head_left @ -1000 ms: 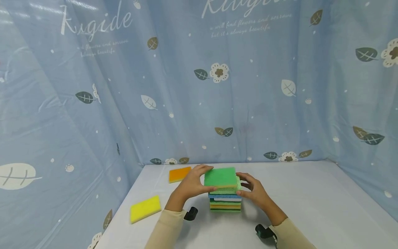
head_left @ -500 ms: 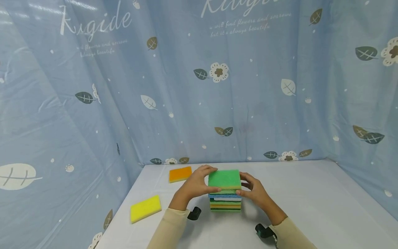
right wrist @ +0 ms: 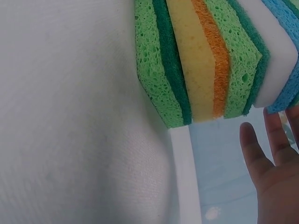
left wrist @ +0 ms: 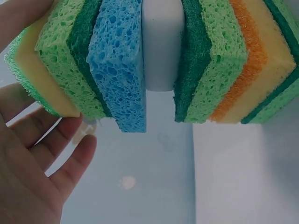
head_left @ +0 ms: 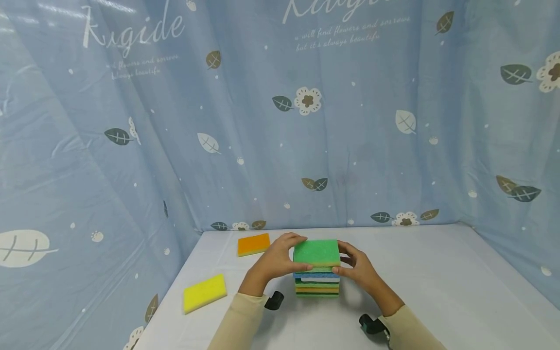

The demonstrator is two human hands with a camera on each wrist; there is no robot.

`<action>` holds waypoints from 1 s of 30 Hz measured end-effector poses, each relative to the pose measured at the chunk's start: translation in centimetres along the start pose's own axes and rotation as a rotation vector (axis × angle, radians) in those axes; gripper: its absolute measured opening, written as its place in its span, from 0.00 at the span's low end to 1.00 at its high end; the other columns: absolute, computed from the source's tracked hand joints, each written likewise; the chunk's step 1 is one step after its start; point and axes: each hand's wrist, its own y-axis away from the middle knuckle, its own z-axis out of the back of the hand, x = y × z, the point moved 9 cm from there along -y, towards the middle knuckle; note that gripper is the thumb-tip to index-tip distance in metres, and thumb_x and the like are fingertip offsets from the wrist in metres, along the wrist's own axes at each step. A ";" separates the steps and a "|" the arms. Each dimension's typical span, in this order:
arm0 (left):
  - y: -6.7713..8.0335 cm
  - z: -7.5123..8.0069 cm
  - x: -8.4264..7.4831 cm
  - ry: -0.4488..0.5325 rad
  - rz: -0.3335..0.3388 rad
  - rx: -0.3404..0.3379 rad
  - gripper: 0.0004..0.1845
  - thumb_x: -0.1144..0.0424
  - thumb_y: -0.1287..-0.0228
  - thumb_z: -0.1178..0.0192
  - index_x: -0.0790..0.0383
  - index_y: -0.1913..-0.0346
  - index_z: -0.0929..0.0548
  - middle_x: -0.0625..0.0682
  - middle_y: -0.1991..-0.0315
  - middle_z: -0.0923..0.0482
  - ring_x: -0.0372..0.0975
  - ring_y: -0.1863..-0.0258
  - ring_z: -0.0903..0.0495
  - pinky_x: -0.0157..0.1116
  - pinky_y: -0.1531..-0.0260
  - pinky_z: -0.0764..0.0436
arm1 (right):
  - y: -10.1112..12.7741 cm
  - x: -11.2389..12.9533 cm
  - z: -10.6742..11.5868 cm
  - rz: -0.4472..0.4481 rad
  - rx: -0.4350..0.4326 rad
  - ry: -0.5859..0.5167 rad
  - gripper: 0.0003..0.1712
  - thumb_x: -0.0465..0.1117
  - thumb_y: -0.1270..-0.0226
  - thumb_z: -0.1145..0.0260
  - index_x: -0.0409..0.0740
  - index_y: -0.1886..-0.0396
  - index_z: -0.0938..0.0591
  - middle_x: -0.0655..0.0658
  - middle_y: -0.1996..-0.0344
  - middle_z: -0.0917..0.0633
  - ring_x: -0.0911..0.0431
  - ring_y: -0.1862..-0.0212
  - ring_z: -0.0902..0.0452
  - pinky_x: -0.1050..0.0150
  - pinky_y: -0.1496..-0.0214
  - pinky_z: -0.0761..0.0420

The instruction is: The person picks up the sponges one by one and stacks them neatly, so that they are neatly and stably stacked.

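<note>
Two hands frame the sponge stack (head_left: 317, 282), and you have the top green sponge (head_left: 316, 253) caught between them. Your left hand (head_left: 275, 260) curls round its left edge, thumb along the near side, fingers over the far corner. Your right hand (head_left: 358, 267) closes in on the right edge, fingers bent against the side of the top layers. That green sponge sits squarely on the pile, at the middle of the white surface (head_left: 437, 291), a little toward the back.

From the left wrist, the layers fan out plainly: the yellow-backed green one at your fingers (left wrist: 60, 144), then a light green sponge, a blue sponge (left wrist: 117, 65), a white block (left wrist: 161, 46), more green, and an orange-and-yellow one (left wrist: 254, 60). From the right wrist you see the bottom of the pile (right wrist: 163, 70) resting on the surface, your fingertips (right wrist: 266, 154) just beside the blue layer.

Further out, an orange sponge (head_left: 253, 244) lies flat near the back left, and a yellow sponge (head_left: 204, 293) lies flat at the left edge, both well apart from the stack. Blue fabric (head_left: 262, 121) printed with leaves and flowers hangs round three sides.
</note>
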 end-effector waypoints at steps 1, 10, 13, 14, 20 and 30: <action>0.0 -0.1 0.1 0.003 0.007 0.003 0.44 0.30 0.53 0.33 0.46 0.32 0.27 0.45 0.35 0.31 0.44 0.38 0.31 0.50 0.42 0.28 | 0.0 -0.1 0.0 -0.002 0.000 -0.007 0.39 0.31 0.41 0.29 0.40 0.30 0.33 0.39 0.40 0.25 0.59 0.41 0.29 0.58 0.42 0.26; 0.8 -0.7 1.9 0.062 0.078 0.040 0.53 0.31 0.56 0.29 0.34 0.25 0.42 0.47 0.32 0.34 0.45 0.35 0.34 0.55 0.43 0.30 | 0.0 0.5 -0.2 -0.012 0.005 0.007 0.37 0.29 0.41 0.30 0.34 0.32 0.32 0.37 0.41 0.25 0.60 0.42 0.29 0.56 0.42 0.25; 0.9 -0.8 2.1 0.064 0.065 0.037 0.53 0.32 0.55 0.30 0.35 0.25 0.43 0.47 0.35 0.31 0.44 0.38 0.31 0.54 0.44 0.28 | 0.0 1.1 -0.2 -0.008 0.010 0.015 0.37 0.29 0.41 0.30 0.33 0.32 0.33 0.36 0.41 0.25 0.58 0.42 0.28 0.55 0.42 0.25; 1.0 -0.7 2.1 0.065 0.061 0.034 0.53 0.32 0.55 0.30 0.35 0.25 0.43 0.47 0.37 0.30 0.43 0.40 0.31 0.54 0.45 0.28 | 0.0 1.1 -0.2 -0.006 0.011 0.013 0.37 0.30 0.41 0.30 0.34 0.32 0.32 0.36 0.41 0.25 0.57 0.42 0.28 0.56 0.42 0.25; 1.0 -0.7 1.8 0.053 0.058 0.041 0.50 0.35 0.52 0.30 0.36 0.25 0.41 0.46 0.38 0.29 0.43 0.42 0.30 0.54 0.46 0.27 | 0.2 -0.3 0.1 -0.005 0.008 -0.021 0.37 0.32 0.40 0.29 0.39 0.31 0.32 0.38 0.41 0.25 0.55 0.41 0.28 0.60 0.42 0.26; 1.0 -0.7 1.6 0.056 0.031 0.043 0.49 0.34 0.50 0.32 0.39 0.25 0.40 0.44 0.37 0.30 0.40 0.43 0.29 0.51 0.45 0.28 | 0.2 -0.2 0.1 0.000 0.015 -0.027 0.39 0.32 0.41 0.29 0.38 0.30 0.33 0.38 0.42 0.24 0.55 0.42 0.27 0.60 0.42 0.26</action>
